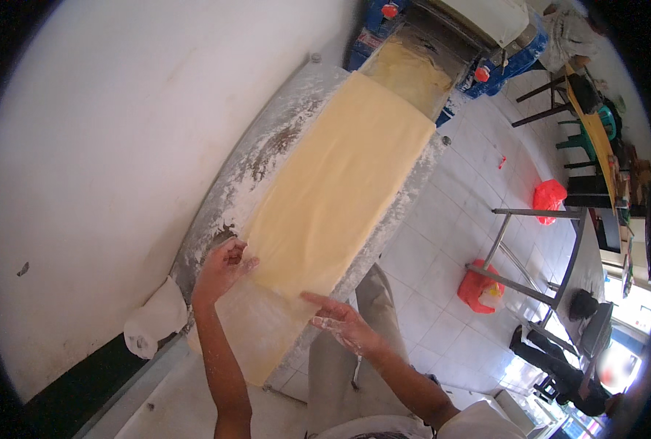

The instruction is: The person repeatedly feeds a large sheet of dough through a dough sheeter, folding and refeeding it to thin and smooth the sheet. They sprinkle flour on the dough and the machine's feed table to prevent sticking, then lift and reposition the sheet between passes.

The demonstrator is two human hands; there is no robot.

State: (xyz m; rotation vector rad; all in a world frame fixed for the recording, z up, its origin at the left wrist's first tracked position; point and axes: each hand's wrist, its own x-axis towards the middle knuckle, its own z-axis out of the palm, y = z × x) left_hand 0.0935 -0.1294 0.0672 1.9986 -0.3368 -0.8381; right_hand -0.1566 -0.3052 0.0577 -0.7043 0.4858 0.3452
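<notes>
A long, pale yellow dough sheet (340, 168) stretches along a flour-dusted metal table (267, 146). Near me its end lies over a paler, whitish sheet (256, 329); I cannot tell whether that is dough too. My left hand (225, 269) is at the left edge of this end, fingers loosely bent and the thumb apart from them, by the dough's border. At the opposite edge, my right hand (344, 325) has its index finger stretched out to the near corner of the dough. Flour whitens its fingers. Neither hand visibly grips anything.
A blue roller machine (479, 40) with red knobs stands at the table's far end, dough at its mouth. A white wall borders the left, beside a white roll (156, 318). Rightward are red plastic bags (479, 287), a metal-framed table (523, 289) and people.
</notes>
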